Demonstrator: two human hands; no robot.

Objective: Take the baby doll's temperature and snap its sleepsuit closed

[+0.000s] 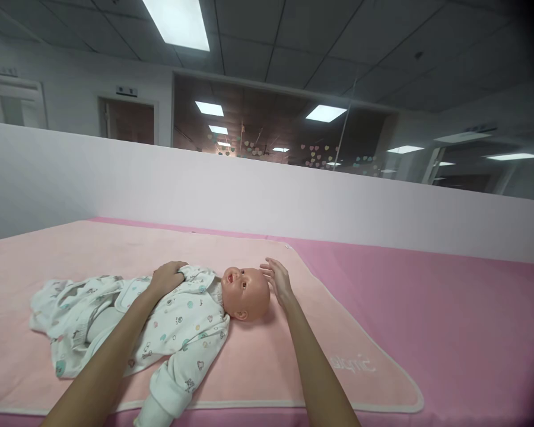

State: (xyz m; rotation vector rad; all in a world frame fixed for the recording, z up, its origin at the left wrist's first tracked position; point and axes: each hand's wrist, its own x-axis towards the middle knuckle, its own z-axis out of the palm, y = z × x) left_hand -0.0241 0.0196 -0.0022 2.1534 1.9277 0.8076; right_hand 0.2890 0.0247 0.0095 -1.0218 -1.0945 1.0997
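A baby doll lies on its back, its head toward the right and its mouth open. It wears a white, patterned long-sleeved outfit, and the clothing over its legs is bunched at the left. My left hand is closed around the far side of the doll's upper body, by the far sleeve; its fingertips are partly hidden. Beside the top of the doll's head is my right hand, open with the fingers slightly spread. Its fingertips are close to the head; whether they touch it I cannot tell.
Under the doll is a light pink mat with pale edging and white lettering at its right. A darker pink surface extends to the right. Behind it rises a low white partition, with a window and doorway beyond.
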